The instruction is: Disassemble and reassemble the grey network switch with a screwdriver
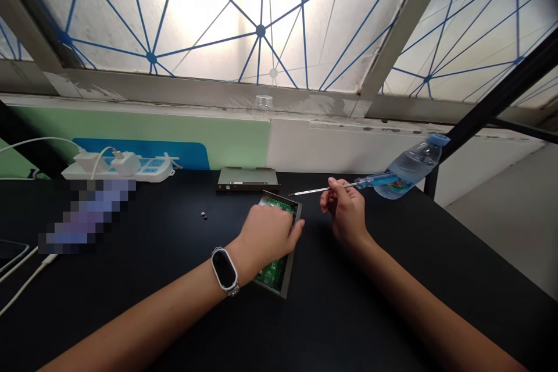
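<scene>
My left hand (pixel 268 232) lies palm down on a green circuit board inside an open grey metal case (pixel 285 276) in the middle of the black table, fingers spread flat over the board. My right hand (pixel 344 209) is just right of the case, fingers pinched round a screwdriver (pixel 349 186) with a blue clear handle; its shaft points left, the tip hovering above the case's far corner. A smartwatch (pixel 225 270) sits on my left wrist. Behind the case lies a flat grey metal cover (pixel 247 179).
Small screws (pixel 203 215) lie on the table left of the case. A white power strip (pixel 120 167) with plugged chargers stands at the back left; white cables trail off left. A plastic water bottle (pixel 412 165) lies at the back right by a black post. The table's right edge drops to the floor.
</scene>
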{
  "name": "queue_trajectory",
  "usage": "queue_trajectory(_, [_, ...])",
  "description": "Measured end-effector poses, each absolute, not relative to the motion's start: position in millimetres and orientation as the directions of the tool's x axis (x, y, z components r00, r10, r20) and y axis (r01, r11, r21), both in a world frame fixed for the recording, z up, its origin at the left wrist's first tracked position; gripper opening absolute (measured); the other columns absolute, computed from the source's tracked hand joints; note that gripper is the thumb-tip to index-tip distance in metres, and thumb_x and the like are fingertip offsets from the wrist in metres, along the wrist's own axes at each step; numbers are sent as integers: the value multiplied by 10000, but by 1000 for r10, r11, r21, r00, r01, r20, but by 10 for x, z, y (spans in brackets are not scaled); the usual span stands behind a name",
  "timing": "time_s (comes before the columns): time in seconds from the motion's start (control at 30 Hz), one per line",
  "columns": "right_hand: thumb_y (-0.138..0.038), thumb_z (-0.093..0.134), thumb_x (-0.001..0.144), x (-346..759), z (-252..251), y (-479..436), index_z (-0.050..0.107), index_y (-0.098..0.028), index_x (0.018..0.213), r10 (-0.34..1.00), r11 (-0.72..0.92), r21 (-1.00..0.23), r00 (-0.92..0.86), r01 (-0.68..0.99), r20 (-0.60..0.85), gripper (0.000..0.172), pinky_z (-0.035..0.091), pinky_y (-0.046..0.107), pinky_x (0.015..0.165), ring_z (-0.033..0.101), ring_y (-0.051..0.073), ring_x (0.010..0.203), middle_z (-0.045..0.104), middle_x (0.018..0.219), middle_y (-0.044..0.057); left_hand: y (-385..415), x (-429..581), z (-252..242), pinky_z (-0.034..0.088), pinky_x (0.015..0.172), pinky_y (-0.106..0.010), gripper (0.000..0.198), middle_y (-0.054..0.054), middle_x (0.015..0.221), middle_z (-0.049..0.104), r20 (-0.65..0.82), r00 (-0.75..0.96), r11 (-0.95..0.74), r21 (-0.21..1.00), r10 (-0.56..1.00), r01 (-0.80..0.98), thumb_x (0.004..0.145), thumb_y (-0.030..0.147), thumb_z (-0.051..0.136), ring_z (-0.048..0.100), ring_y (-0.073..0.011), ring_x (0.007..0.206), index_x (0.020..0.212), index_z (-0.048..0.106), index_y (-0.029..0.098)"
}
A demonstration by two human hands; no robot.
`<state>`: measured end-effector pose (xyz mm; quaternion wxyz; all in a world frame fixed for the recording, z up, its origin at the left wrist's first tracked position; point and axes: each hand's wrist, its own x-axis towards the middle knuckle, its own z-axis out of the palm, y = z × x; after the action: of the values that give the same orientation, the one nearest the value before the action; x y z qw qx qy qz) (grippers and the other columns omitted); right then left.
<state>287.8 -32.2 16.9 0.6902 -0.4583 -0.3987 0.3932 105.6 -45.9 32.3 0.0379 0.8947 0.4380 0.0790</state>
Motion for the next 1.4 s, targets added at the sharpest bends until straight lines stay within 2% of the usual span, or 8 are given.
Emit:
queue_trajectory(0.13, [-412,776,825,2862,150,-323,479,-223,623,919,252,-952,351,-173,180,405,364,223,399,469,96,407,572,494,-32,-401,594,385,386,543,-296,395,-66,689,649,285,529,-587,184,799,788,1048,352,379,607,-196,608,788,620,179])
queue_trajectory(0.2, [-428,775,832,2846,128,-324,476,-223,621,926,245,-956,331,-159,183,419,363,226,400,467,96,402,575,495,-32,-342,214,400,473,666,-330,278,-71,802,677,336,523,-601,192,783,776,1014,297,451,630,-223,763,829,625,183])
queue_trajectory(0.3, [-443,759,856,2805,71,-334,480,-222,624,940,238,-963,279,-127,196,425,363,229,408,466,97,396,580,490,-30,-229,-377,353,498,894,-445,195,-97,1054,692,329,593,-664,170,735,728,976,319,526,625,-283,992,1004,675,197])
queue_trajectory(0.37, [-443,742,877,2776,34,-349,485,-220,632,948,236,-966,243,-105,205,419,369,228,418,475,100,399,586,490,-28,-164,-679,298,502,934,-463,246,-113,1177,652,297,573,-637,208,764,742,954,384,573,623,-297,1045,1090,686,212])
queue_trajectory(0.47, [-439,722,901,2750,6,-383,487,-218,640,955,232,-970,209,-76,212,415,378,228,430,486,103,403,590,492,-29,-113,-907,241,503,960,-478,252,-112,1210,631,251,550,-602,245,797,760,930,441,599,612,-311,1090,1021,715,236])
queue_trajectory(0.63, [-437,707,917,2732,11,-429,486,-218,637,964,214,-974,175,-74,198,418,375,230,432,483,104,397,589,492,-29,-109,-914,206,508,946,-508,239,-105,1228,627,172,558,-584,233,812,778,914,453,604,607,-329,1089,934,751,266])
queue_trajectory(1.13, [-445,709,925,2617,4,-507,484,-222,685,991,137,-986,3,-96,137,398,421,245,489,519,120,456,590,524,-31,-120,-805,193,499,916,-416,211,-75,1133,663,182,587,-614,213,789,760,936,349,541,613,-279,1033,883,712,237])
queue_trajectory(1.4, [-433,672,958,2614,-14,-505,477,-219,689,989,149,-987,-10,-62,149,395,399,245,503,504,110,461,580,523,-39,-187,-826,265,490,742,-353,239,-58,928,670,176,473,-504,295,863,812,953,404,492,636,-227,789,973,654,230])
